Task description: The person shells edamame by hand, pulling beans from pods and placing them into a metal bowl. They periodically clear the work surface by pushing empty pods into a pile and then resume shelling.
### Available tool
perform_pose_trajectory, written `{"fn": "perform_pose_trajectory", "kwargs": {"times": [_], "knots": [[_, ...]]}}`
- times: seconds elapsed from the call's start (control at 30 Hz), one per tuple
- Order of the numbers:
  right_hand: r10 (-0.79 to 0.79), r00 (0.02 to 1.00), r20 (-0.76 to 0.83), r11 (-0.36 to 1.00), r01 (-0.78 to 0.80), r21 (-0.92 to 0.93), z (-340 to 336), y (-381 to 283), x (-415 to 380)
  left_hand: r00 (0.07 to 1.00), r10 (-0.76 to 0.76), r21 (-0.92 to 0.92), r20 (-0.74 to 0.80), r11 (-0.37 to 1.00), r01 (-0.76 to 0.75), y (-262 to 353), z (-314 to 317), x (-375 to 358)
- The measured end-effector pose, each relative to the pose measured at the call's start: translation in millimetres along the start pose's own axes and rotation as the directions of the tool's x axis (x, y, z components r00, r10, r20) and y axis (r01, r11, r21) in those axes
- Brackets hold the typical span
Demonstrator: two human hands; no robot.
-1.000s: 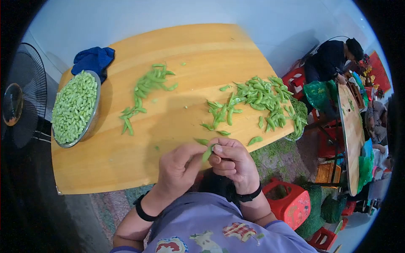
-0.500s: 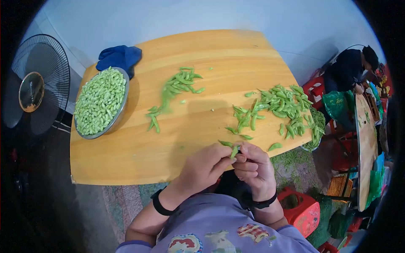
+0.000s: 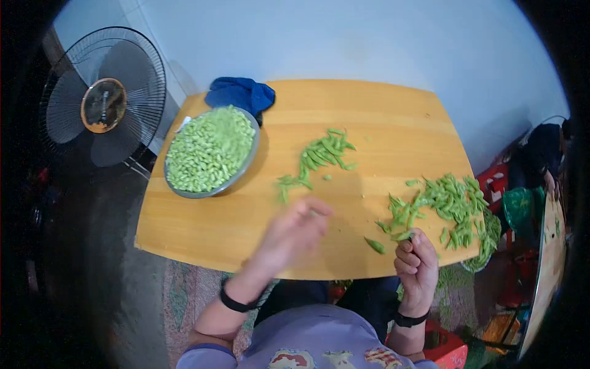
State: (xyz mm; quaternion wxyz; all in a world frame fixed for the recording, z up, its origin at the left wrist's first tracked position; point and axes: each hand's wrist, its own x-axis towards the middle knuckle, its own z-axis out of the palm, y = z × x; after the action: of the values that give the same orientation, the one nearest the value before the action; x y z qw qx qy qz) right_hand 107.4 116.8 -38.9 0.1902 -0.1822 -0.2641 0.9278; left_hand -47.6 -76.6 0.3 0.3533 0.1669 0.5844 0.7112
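My right hand (image 3: 418,261) is closed near the table's front edge, with a green edamame pod (image 3: 402,235) at its thumb and fingertip. A small dark bit shows by the thumb; I cannot make it out. My left hand (image 3: 298,229) is over the table, smeared by motion, so its grip does not show. To its upper left stands a grey bowl (image 3: 250,161) heaped with shelled green beans (image 3: 209,150). Beyond the left hand lies a small group of pods (image 3: 326,150). A larger pile of pods (image 3: 455,200) spreads beyond my right hand, and one pod (image 3: 375,245) lies between the hands.
A blue cloth (image 3: 239,94) lies behind the bowl on the wooden table (image 3: 369,111). A fan (image 3: 104,101) stands at left. Past the right edge is a container of green pods (image 3: 490,243), a red stool (image 3: 445,347) and another person (image 3: 544,157) at a second table.
My hands have parted from their joint hold on a pod. The left has swung left and blurred; the right has moved right with a pod. The view has shifted.
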Motion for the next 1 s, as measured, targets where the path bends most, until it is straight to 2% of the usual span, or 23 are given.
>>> {"fn": "perform_pose_trajectory", "kwargs": {"times": [0.07,0.1,0.17,0.23,0.33,0.47,0.53,0.57,0.6,0.63,0.67,0.7,0.8,0.83,0.9,0.93,0.97,1.0], "knots": [[-0.034,0.999,0.008,0.999,0.035,-0.029,-1.4,-3.6,2.8,0.958,0.241,0.351,-0.158,0.92,-0.174,35.5,-42.6,10.1],[-0.073,0.997,-0.009,0.995,0.072,-0.063,-3.0,-5.0,3.4,0.895,0.409,0.547,-0.177,0.797,-0.256,55.1,-67.6,17.6],[-0.084,0.996,-0.01,0.994,0.083,-0.07,-6.3,-6.1,4.9,0.831,0.536,0.832,-0.15,0.522,-0.186,92.0,-122.5,37.3],[-0.118,0.992,-0.044,0.989,0.114,-0.099,-5.6,-6.5,5.0,0.797,0.583,0.941,-0.16,0.334,-0.056,113.3,-158.1,54.3],[-0.132,0.991,-0.032,0.985,0.127,-0.117,-6.7,-6.0,5.9,0.817,0.562,0.969,-0.129,0.247,-0.017,123.4,-182.6,65.4],[-0.155,0.988,-0.026,0.977,0.149,-0.15,-4.3,-5.0,3.2,0.844,0.517,0.965,-0.142,0.263,0.001,121.5,-196.1,75.0],[-0.168,0.985,-0.026,0.973,0.162,-0.164,-6.1,-5.0,4.1,0.861,0.468,0.933,-0.2,0.361,0.021,120.9,-197.8,76.5],[-0.18,0.983,-0.022,0.968,0.173,-0.179,-7.7,-5.2,4.7,0.863,0.465,0.932,-0.198,0.362,0.019,120.4,-197.9,77.7],[-0.18,0.983,-0.026,0.968,0.173,-0.182,-9.3,-5.8,5.3,0.857,0.474,0.889,-0.203,0.457,-0.041,120.1,-197.5,78.3],[-0.24,0.97,-0.034,0.936,0.222,-0.272,-10.9,-6.1,6.3,0.85,0.482,0.833,-0.213,0.544,-0.1,121.0,-195.7,77.2],[-0.297,0.954,-0.036,0.895,0.265,-0.359,-12.7,-6.0,7.0,0.856,0.474,0.841,-0.208,0.533,-0.09,122.0,-191.8,75.4],[-0.295,0.955,-0.04,0.896,0.261,-0.36,-15.3,-7.2,7.9,0.858,0.469,0.841,-0.209,0.534,-0.087,121.9,-192.3,74.7],[-0.417,0.909,-0.03,0.716,0.308,-0.627,-25.7,-16.0,10.8,0.809,0.588,0.89,-0.029,0.383,-0.246,120.8,-190.4,73.6],[-0.42,0.907,-0.04,0.712,0.302,-0.633,-25.1,-19.5,10.1,0.814,0.58,0.885,-0.026,0.392,-0.25,118.3,-183.7,72.8],[-0.378,0.905,-0.197,0.785,0.201,-0.586,-19.4,-26.1,10.2,0.577,0.798,0.979,0.177,-0.084,-0.185,117.6,-162.7,62.0],[-0.365,0.91,-0.194,0.794,0.196,-0.575,-22.6,-28.7,11.6,0.528,0.83,0.971,0.178,-0.061,-0.232,113.3,-144.5,53.1],[-0.37,0.907,-0.2,0.792,0.195,-0.579,-25.1,-30.5,12.6,0.62,0.781,0.974,0.075,0.075,-0.212,100.0,-126.0,43.0],[-0.384,0.913,-0.138,0.748,0.22,-0.627,-27.4,-32.3,13.3,0.703,0.711,0.962,-0.024,0.207,-0.176,82.1,-106.7,32.8]]}}
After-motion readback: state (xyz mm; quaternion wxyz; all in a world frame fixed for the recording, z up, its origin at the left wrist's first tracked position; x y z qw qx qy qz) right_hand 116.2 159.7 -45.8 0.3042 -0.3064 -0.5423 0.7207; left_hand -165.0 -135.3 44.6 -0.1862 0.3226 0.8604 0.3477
